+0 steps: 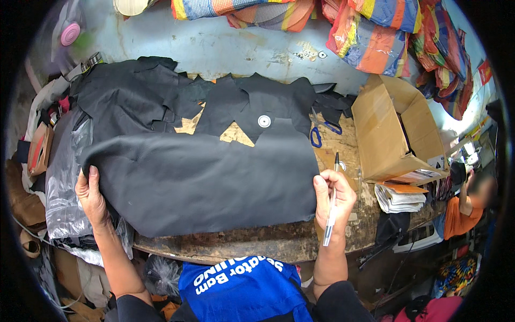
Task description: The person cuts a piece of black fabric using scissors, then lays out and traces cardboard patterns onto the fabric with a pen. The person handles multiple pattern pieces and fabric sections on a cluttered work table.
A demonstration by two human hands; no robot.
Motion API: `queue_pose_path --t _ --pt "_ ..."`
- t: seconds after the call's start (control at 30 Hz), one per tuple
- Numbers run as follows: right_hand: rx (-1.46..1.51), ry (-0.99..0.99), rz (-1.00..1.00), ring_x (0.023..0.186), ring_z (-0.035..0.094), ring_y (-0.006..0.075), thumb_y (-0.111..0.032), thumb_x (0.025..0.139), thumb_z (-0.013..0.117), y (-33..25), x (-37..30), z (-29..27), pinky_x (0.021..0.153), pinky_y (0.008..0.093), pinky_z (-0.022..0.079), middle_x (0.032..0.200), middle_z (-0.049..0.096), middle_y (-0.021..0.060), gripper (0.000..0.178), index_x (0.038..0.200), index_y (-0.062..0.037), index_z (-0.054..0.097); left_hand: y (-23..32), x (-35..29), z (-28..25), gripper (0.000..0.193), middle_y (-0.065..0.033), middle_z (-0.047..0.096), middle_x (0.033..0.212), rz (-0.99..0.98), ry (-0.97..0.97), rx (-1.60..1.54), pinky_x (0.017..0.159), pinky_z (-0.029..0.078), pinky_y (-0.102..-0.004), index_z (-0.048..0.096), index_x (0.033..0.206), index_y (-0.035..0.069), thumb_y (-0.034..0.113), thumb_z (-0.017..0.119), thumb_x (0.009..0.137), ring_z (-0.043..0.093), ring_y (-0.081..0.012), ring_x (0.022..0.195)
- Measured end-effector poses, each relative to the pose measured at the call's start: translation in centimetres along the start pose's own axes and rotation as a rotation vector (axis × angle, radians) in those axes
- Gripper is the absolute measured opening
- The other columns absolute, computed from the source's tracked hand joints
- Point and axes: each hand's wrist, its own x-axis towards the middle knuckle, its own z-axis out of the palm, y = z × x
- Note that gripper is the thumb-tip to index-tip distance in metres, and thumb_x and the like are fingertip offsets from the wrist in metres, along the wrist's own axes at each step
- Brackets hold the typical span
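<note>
A large black leather-like sheet (pixel 214 182) is stretched between my hands over the near side of the wooden table. My left hand (pixel 92 196) is closed on its left edge, thumb on top and fingers hidden under the fold. At the right edge my right hand (pixel 335 201) has a clear pen (pixel 331 214) with a dark tip between its fingers, tip pointing away from me. The right thumb lies against the sheet's edge; whether it also pinches it I cannot tell. Blue-handled scissors (pixel 316 135) rest beyond the right hand, and a white disc (pixel 264 121) sits on black scraps.
More black pieces (pixel 126 88) cover the table's far side. An open cardboard box (pixel 383 131) stands at right, beside a folded paper stack (pixel 399 198). Clear plastic wrapping (pixel 70 182) lies at left. Colourful woven bags (pixel 370 43) hang above. A person in orange (pixel 462 214) sits far right.
</note>
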Motion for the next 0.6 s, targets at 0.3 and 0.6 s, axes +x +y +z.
queue_pose_path --t 0.3,0.6 --pt "-0.068 0.016 -0.095 0.057 0.042 0.0008 -0.002 0.084 0.064 0.0 2.3 0.2 0.051 0.0153 0.034 0.068 0.052 -0.0045 0.005 0.086 0.0016 0.060 -1.3 2.2 1.3 0.020 -0.0002 0.066 0.099 0.010 -0.015 -0.064 0.080 0.042 -0.0186 0.066 0.107 0.006 0.011 0.059 0.089 0.057 -0.0049 0.086" --pt "-0.649 -0.131 0.209 0.050 0.057 0.0168 -0.009 0.074 0.072 6.6 -1.3 -2.8 0.051 0.0280 0.045 0.060 0.061 0.0073 0.017 0.086 -0.0004 0.062 -2.7 -3.7 2.6 0.063 -0.0159 0.057 0.117 -0.499 -0.229 0.910 0.086 0.044 -0.0289 0.040 0.133 -0.003 0.011 0.067 0.078 0.056 -0.0184 0.100"
